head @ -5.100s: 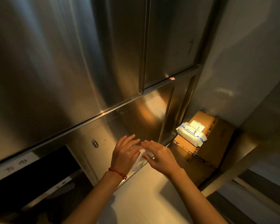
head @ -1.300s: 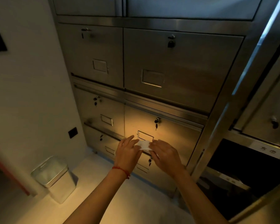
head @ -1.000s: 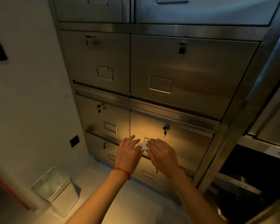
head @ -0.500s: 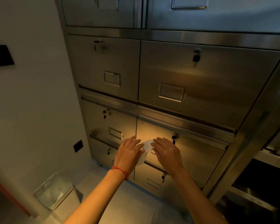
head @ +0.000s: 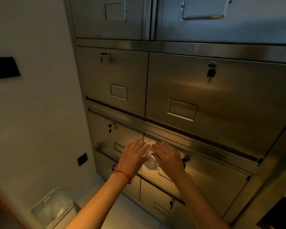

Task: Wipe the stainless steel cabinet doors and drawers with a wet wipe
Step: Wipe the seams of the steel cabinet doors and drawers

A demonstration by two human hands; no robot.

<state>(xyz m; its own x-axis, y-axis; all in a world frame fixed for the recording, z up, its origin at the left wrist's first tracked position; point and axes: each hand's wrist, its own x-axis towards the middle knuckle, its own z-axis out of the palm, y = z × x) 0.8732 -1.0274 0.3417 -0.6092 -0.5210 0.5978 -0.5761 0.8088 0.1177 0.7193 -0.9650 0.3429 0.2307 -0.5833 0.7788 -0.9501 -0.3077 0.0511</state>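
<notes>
A stainless steel cabinet (head: 221, 50) fills the view, with two columns of drawers that carry label frames and keys in their locks. A large upper right drawer (head: 205, 90) sits above a lower right drawer (head: 213, 176). A white wet wipe (head: 149, 161) hangs between both hands in front of the lower drawers, apart from the steel. My left hand (head: 132, 158), with a red thread at the wrist, holds its left edge. My right hand (head: 168, 158) holds its right edge. Most of the wipe is hidden by the fingers.
A white wall (head: 31, 113) stands at the left with a black switch plate (head: 4, 67) and a small black socket (head: 82, 159). A metal bin (head: 53, 207) lined with a bag sits on the floor at the lower left. A dark opening shows at the lower right.
The view turned from the tall doors and the wipe pack to the drawer bank, then rose and came closer. Both hands keep working the wipe between them; it now hangs lower.
</notes>
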